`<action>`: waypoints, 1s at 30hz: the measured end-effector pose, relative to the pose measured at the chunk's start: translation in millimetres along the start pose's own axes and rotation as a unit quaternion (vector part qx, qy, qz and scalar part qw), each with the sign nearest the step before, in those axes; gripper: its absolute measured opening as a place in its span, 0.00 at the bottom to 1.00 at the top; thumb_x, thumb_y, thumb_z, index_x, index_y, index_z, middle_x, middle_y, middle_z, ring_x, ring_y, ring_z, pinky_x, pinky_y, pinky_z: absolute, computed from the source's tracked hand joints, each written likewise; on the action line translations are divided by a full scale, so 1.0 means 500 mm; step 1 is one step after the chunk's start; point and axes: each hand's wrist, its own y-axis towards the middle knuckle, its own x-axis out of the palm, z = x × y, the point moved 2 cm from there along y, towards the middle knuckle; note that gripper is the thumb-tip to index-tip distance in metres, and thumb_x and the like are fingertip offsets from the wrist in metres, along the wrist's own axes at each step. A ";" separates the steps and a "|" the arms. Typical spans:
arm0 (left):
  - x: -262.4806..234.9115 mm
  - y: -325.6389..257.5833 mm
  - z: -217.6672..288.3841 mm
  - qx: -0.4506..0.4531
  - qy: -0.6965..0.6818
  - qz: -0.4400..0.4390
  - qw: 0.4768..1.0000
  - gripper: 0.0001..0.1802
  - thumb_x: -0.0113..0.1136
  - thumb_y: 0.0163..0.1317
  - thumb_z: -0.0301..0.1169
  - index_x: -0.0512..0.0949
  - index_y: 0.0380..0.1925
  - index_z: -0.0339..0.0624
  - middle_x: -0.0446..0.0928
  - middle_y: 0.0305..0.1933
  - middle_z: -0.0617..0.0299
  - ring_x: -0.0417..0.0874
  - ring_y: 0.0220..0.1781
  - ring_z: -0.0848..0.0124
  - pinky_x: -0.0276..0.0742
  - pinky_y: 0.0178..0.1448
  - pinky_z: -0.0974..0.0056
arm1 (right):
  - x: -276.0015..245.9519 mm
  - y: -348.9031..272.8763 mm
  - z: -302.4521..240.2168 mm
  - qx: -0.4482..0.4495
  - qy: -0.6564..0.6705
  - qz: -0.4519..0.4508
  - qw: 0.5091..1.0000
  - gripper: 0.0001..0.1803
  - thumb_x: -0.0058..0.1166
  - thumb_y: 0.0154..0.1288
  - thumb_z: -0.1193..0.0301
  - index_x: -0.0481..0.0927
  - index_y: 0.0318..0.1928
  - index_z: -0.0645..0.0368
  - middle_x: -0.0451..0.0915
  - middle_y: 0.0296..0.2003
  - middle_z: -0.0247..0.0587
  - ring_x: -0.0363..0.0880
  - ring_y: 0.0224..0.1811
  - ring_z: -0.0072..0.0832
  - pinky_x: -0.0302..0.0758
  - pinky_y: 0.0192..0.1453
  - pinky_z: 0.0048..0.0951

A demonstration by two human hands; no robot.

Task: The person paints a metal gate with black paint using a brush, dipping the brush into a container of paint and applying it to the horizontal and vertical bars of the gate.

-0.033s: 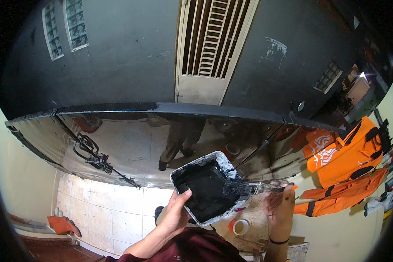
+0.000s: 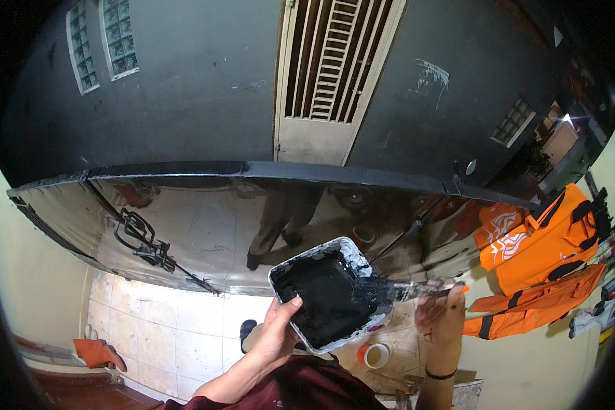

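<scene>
1. Two bare hands are busy: the left hand (image 2: 280, 335) has a square tub (image 2: 354, 255) by its near left side, and the right hand (image 2: 443, 320) has a brush (image 2: 404, 292).
2. The left thumb lies over the tub's rim; the other fingers run underneath, mostly out of my sight.
3. The right hand is closed about the brush handle, its dark-smeared fingers blending with it, so I can't make out each finger's place. Only an orange tip pokes out on the right.
4. Black paint (image 2: 321, 311) fills the tub's bottom. The bristles reach left from the right hand, over the right side and into the tub; where bristle ends and paint begins is hard to tell.
5. So the tub sits just to the right of the left hand, with the brush between it and the right hand.
6. Both forearms are cut off at the near edge. Below the tub, a dark shoe (image 2: 248, 329) shows only in part.
</scene>
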 end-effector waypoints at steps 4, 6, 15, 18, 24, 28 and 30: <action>-0.020 0.031 0.026 0.004 0.008 -0.039 0.999 0.38 0.65 0.65 0.47 0.63 0.69 0.42 0.71 0.67 0.52 0.74 0.69 0.54 0.74 0.69 0.41 | 0.104 0.083 -0.097 -0.127 -0.092 0.020 0.987 0.30 0.42 0.79 0.44 0.74 0.54 0.61 0.82 0.32 0.44 0.82 0.20 0.30 0.72 0.12 0.25; -0.054 0.037 0.050 0.013 0.012 -0.040 0.999 0.38 0.65 0.65 0.45 0.62 0.69 0.42 0.70 0.67 0.52 0.73 0.69 0.54 0.75 0.69 0.41 | 0.211 0.153 -0.150 -0.116 -0.051 -0.088 0.988 0.30 0.37 0.83 0.48 0.73 0.55 0.66 0.81 0.39 0.49 0.86 0.27 0.30 0.74 0.14 0.21; -0.136 0.056 0.168 -0.085 0.062 -0.119 0.987 0.34 0.62 0.72 0.31 0.56 0.72 0.39 0.68 0.70 0.52 0.70 0.71 0.64 0.68 0.74 0.55 | 0.490 0.330 -0.171 -0.133 -0.312 -0.091 0.936 0.32 0.47 0.79 0.46 0.74 0.48 0.71 0.78 0.33 0.45 0.87 0.25 0.30 0.77 0.16 0.22; -0.173 0.071 0.190 -0.121 0.086 -0.140 0.979 0.34 0.63 0.72 0.32 0.57 0.71 0.38 0.69 0.68 0.52 0.72 0.68 0.67 0.71 0.71 0.60 | 0.485 0.344 -0.162 -0.112 -0.386 -0.036 0.915 0.31 0.46 0.80 0.47 0.74 0.46 0.71 0.78 0.32 0.45 0.87 0.25 0.30 0.77 0.15 0.22; -0.218 0.091 0.221 -0.226 0.149 -0.204 0.941 0.35 0.58 0.72 0.29 0.53 0.74 0.40 0.68 0.70 0.51 0.68 0.73 0.62 0.68 0.74 0.52 | 0.468 0.320 -0.248 -0.154 -0.554 0.133 0.807 0.22 0.48 0.81 0.55 0.75 0.42 0.64 0.79 0.26 0.35 0.86 0.23 0.23 0.75 0.18 0.21; -0.234 0.101 0.226 -0.201 0.125 -0.232 0.943 0.29 0.59 0.72 0.27 0.60 0.70 0.38 0.72 0.64 0.58 0.72 0.64 0.71 0.69 0.65 0.65 | 0.580 0.317 -0.193 -0.192 -0.639 0.063 0.743 0.21 0.51 0.79 0.56 0.76 0.39 0.65 0.78 0.16 0.42 0.87 0.24 0.29 0.77 0.27 0.29; -0.227 0.103 0.230 -0.182 0.131 -0.258 0.940 0.28 0.57 0.73 0.26 0.60 0.70 0.38 0.72 0.65 0.57 0.70 0.66 0.70 0.66 0.69 0.64 | 0.624 0.316 -0.171 -0.271 -0.622 0.006 0.734 0.21 0.53 0.76 0.57 0.76 0.36 0.65 0.76 0.16 0.46 0.84 0.19 0.33 0.76 0.27 0.33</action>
